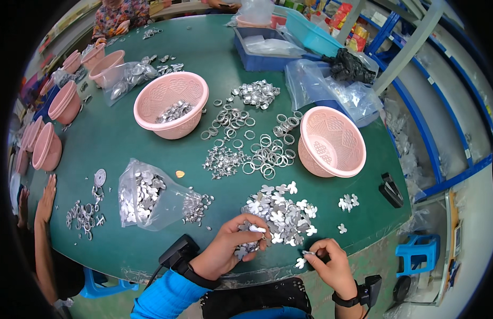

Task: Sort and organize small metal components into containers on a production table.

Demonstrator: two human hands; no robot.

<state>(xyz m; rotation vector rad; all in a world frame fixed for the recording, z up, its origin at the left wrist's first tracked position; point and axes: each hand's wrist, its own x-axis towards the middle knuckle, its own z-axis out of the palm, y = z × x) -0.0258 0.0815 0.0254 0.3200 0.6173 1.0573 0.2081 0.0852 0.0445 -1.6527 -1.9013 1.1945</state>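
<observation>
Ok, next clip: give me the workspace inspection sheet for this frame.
Surface: green table, crowded.
Job's things: pile of silver flower-shaped pieces at the near edge.
Clutter: pink baskets, metal rings, clear bag of metal pieces, blue bins.
Grippers: left hand cups small pieces; right hand pinches one.
Cables: black lead at the left wrist.
Surroundings: blue shelving, a co-worker's hand.

– Any packaging on the green surface (124, 143)?

– A clear plastic bag of small metal pieces (151, 196) lies on its side at front left. Another clear bag of metal parts (130, 76) lies by the pink bowls at far left.

– And further back?

– Crumpled clear bags (331, 87) at the far right, beside a black bag (350, 66). Red and yellow packets (342, 16) stand on the blue shelving.
</observation>
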